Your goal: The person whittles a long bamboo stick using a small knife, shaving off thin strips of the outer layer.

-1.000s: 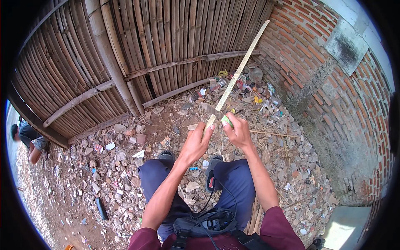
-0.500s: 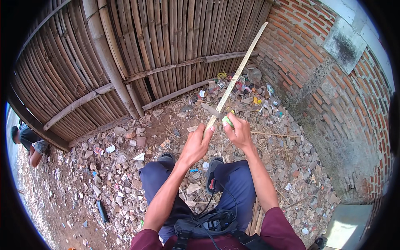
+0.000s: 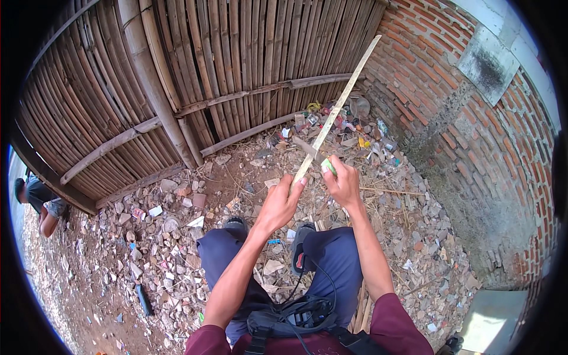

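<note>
My left hand (image 3: 280,203) is closed round the near end of a long, pale, flat strip (image 3: 335,113) that looks like split bamboo. The strip slants up and away to the right, its far end near the corner of the walls. In my right hand (image 3: 342,184) is a knife (image 3: 306,147) with a green handle; the fingers wrap the handle. Its blade lies across the strip, a little beyond my left hand, pointing up and to the left. Where the edge meets the strip is too small to make out.
A bamboo fence (image 3: 236,53) stands ahead, and a worn brick wall (image 3: 473,136) rises on the right. Stones and litter (image 3: 171,236) cover the ground around my feet. A dark elongated object (image 3: 143,300) lies at the left. Another person (image 3: 44,201) sits beyond the fence's end.
My right hand and the knife have shifted slightly up and right along the strip, away from my left hand. My left hand keeps its hold in nearly the same place.
</note>
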### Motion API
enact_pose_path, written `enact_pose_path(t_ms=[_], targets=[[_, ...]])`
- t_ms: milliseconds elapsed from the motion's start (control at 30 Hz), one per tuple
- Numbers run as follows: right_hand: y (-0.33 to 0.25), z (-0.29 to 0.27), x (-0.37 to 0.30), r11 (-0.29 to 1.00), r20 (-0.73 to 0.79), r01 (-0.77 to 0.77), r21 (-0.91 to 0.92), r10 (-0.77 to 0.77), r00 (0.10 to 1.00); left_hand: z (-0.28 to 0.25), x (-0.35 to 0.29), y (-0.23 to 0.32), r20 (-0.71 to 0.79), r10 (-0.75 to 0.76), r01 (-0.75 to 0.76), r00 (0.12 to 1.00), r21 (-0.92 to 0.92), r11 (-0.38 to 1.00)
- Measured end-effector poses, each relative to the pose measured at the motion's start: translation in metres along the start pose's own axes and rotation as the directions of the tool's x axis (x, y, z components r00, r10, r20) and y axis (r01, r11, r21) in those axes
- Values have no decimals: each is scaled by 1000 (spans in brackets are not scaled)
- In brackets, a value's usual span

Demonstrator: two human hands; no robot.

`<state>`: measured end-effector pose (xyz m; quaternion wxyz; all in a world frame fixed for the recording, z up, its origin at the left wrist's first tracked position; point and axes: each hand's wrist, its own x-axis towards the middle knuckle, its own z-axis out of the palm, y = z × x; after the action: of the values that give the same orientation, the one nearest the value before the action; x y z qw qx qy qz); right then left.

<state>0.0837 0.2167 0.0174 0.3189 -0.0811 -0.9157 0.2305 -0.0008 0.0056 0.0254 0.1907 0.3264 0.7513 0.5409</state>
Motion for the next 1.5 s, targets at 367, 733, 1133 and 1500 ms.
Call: enact_pose_path(t_ms=[367,733,1133,1500], targets=[[14,-3,7,1000,-116,-20,4,20,993,-3,-5,2,7,12,-12,1000,16,1000],[32,-13,10,998,-177,-64,21,66,982,1,-10,-6,45,14,-17,999,56,998],[31,-12,5,999,-188,-40,-36,32,982,1,-14,-10,71,1,-6,997,73,997],[41,-19,-7,992,-141,23,-123,-41,989,-5,-21,-12,120,-6,-5,993,96,995]])
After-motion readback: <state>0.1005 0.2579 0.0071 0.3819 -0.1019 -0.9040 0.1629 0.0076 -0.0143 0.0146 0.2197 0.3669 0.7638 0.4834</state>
